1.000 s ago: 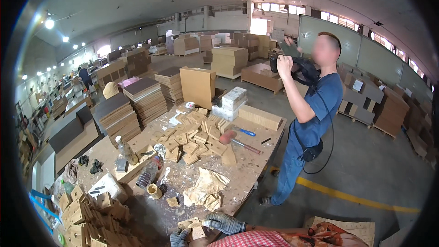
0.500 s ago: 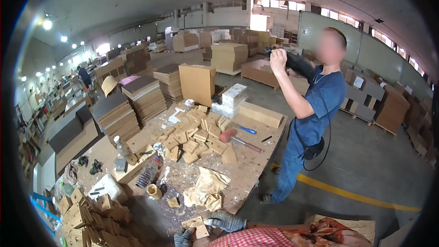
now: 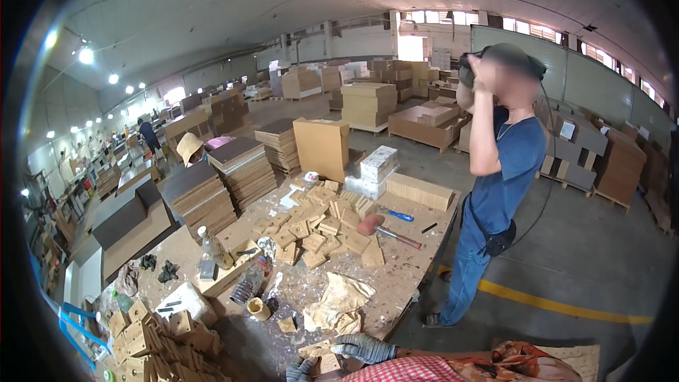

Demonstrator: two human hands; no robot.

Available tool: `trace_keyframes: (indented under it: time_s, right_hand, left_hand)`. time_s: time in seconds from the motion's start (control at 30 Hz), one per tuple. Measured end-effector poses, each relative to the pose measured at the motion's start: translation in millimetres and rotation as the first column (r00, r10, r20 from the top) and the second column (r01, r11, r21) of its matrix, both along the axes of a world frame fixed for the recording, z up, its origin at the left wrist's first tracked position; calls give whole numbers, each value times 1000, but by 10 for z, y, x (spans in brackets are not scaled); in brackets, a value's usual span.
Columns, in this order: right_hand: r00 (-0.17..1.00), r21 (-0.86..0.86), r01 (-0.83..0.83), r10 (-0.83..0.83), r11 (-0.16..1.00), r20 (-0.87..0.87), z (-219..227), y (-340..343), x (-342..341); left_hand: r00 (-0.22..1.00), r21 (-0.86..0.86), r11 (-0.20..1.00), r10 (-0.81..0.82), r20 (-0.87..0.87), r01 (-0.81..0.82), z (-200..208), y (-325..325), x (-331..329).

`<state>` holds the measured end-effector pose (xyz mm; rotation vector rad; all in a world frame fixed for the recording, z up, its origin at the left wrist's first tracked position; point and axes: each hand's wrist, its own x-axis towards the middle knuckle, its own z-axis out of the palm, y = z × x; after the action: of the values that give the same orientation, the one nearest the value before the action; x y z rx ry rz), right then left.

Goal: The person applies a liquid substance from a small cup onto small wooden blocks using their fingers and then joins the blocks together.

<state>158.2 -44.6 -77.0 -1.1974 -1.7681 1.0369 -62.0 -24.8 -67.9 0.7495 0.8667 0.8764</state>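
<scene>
At the lower edge, my left hand (image 3: 302, 369) in a grey glove grips a small light wooden block (image 3: 320, 355) by its near left side. My right hand (image 3: 363, 348), in a striped grey glove, closes over the right side of the same block. Part of the block and most of the fingertips are hidden. Just beyond lies a crumpled cream cloth (image 3: 338, 303), with a small square wooden piece (image 3: 287, 325) to its left. A heap of drilled wooden blocks (image 3: 311, 230) spreads over the middle of the worktable (image 3: 407, 279).
A red-headed mallet (image 3: 390, 230) and a blue-handled tool (image 3: 400, 216) lie at the right. Plastic bottles (image 3: 215, 249) and a cardboard tube (image 3: 259, 308) stand left. More blocks (image 3: 166, 339) are stacked lower left. A person in blue (image 3: 506, 163) stands beyond the table's right edge.
The view has shifted slightly, so the scene sits farther right. The standing person has raised the black device to head height. My hands stay on the wooden block.
</scene>
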Motion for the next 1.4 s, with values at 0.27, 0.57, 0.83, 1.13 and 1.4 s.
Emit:
trace_keyframes:
  time_s: [0.27,0.57,0.83,1.13,1.4]
  right_hand:
    - [998,-195,-33,21,980,-61,17,61,12]
    - [866,-43,182,-181,982,-466,161,130,159]
    - [515,-158,161,-220,974,-828,962,67,761]
    - [308,-81,-23,-70,996,-949,1289,-23,813]
    - [209,-22,-245,31,969,-977,1522,31,518]
  left_hand:
    - [999,-7,1000,-28,-21,28,-46,39,21]
    - [947,268,944,-107,-303,193,484,423,-58]
    - [978,396,916,15,-206,70,990,534,-164]
    - [968,182,982,5,-249,42,352,284,-343]
    - [981,119,991,80,-179,-59,382,243,-443]
